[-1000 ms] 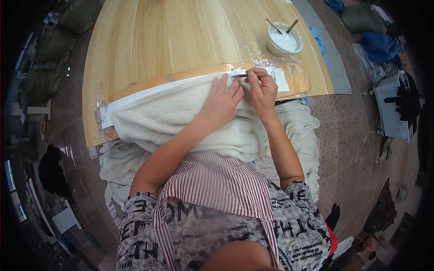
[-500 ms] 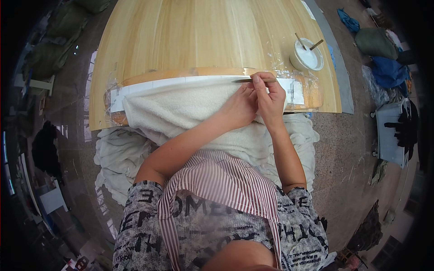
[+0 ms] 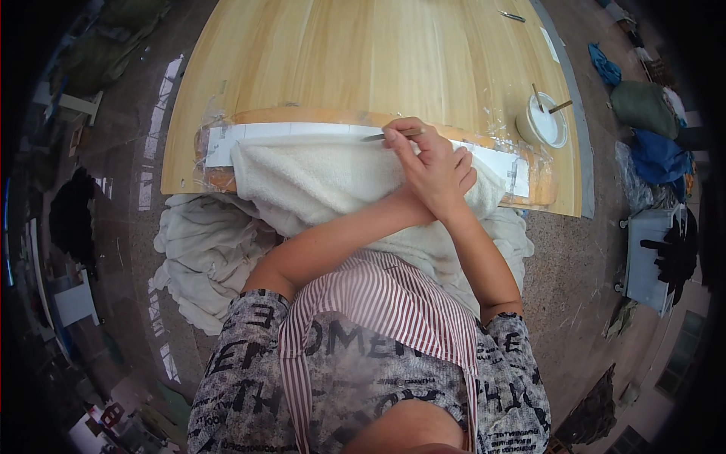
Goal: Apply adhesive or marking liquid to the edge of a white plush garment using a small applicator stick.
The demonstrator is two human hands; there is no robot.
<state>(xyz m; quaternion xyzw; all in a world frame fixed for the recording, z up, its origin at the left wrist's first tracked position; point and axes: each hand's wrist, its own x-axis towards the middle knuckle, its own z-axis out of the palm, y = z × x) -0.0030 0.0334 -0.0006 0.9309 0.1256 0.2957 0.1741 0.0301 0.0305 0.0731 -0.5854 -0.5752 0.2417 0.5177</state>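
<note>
My right hand (image 3: 427,155) pinches a slim brown-handled tool (image 3: 376,138) with a dark, narrow tip. The tip points left, at the far edge of a cream terry cloth (image 3: 318,170). Beneath the right wrist my left hand (image 3: 466,175) crosses over, mostly covered; only some fingers show to the right, over the cloth, and their grip is hidden. The cloth lies over a white strip (image 3: 295,130) with fine marks, which rests on a curved tan board (image 3: 318,115) at the table's near edge.
The wood-grain table (image 3: 340,53) carries a tub of white paste (image 3: 541,125) with two sticks in it, and a small metal tool (image 3: 512,16) farther off. Bunched cream cloth (image 3: 204,234) hangs below the edge. A grey wheeled bin (image 3: 650,242) stands to the right.
My right hand and its tool have moved left along the cloth's edge. The left hand has slid right, under the right wrist. The view has shifted slightly.
</note>
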